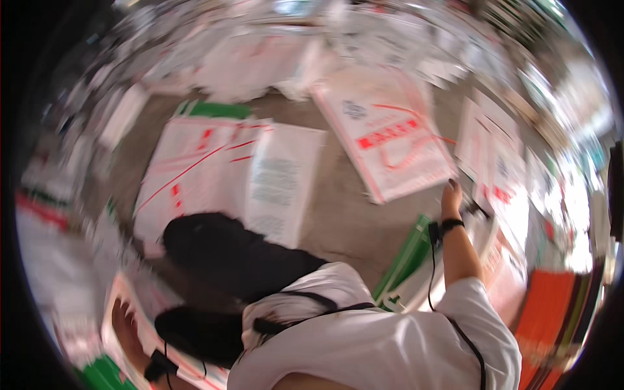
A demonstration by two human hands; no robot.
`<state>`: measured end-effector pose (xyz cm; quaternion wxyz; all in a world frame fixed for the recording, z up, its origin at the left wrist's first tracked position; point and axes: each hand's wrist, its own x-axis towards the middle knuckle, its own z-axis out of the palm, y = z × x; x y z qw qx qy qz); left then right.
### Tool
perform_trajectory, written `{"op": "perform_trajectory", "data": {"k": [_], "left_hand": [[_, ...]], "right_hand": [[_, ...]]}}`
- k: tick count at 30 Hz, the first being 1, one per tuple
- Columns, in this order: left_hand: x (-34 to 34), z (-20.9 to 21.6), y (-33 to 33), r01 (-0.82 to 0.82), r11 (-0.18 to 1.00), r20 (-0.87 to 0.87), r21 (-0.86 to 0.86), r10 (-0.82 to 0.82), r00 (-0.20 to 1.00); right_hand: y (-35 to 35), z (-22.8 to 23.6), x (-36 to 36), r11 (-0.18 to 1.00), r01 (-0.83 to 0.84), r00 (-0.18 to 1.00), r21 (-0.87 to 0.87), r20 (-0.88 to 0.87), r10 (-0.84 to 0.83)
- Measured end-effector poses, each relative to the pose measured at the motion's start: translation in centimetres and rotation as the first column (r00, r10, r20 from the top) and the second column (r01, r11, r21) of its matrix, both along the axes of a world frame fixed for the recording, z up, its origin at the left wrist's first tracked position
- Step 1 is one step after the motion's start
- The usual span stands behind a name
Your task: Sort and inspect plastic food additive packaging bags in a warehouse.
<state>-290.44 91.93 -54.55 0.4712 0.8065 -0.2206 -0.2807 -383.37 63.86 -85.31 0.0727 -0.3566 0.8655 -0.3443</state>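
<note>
White plastic sack (389, 159), long axis running eleven to five, lies at ten o'clock from the nearer right hand (452, 197), at its corner, pinch impossible to tell; left hand (127, 331), fingers spread, sits at eight.

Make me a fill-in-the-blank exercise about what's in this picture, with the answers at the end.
1. The right hand is by the lower right corner of a white bag whose bold lettering is ____ in colour.
2. The strip along the far edge of the bags at left is coloured ____.
3. Vertically, the left hand sits ____ in the picture than the right hand.
4. The person's shirt is coloured ____.

Missing words: red; green; lower; white.
</note>
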Motion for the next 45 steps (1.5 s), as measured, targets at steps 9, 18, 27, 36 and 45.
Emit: {"op": "perform_trajectory", "data": {"k": [9, 18, 27, 36, 45], "left_hand": [[-7.1, -4.9, 12.3, -0.188, 0.981, 0.444, 0.053, 0.145, 0.884], [-22.3, -11.5, 23.6, -0.508, 0.608, 0.630, 0.610, 0.017, 0.776], [-26.8, -12.3, 23.8, -0.695, 0.579, 0.754, 0.426, 0.197, 0.626], [-30.0, -10.5, 26.4, -0.640, 0.569, 0.694, 0.516, 0.160, 0.702], [-30.6, -10.4, 27.3, -0.646, 0.630, 0.699, 0.431, 0.220, 0.681]], "right_hand": [[-7.9, 12.4, 44.3, 0.083, -0.947, 0.040, -0.311, 0.143, 0.989], [5.8, 25.7, 67.3, -0.731, -0.559, -0.656, -0.390, -0.332, 0.678], [18.1, 26.8, 76.2, -0.965, -0.057, -0.975, -0.258, -0.195, 0.110], [24.6, 23.5, 79.5, -0.974, 0.159, -0.981, -0.159, -0.136, -0.138], [27.4, 21.3, 79.8, -0.968, 0.229, -0.973, -0.099, -0.057, -0.225]]}}
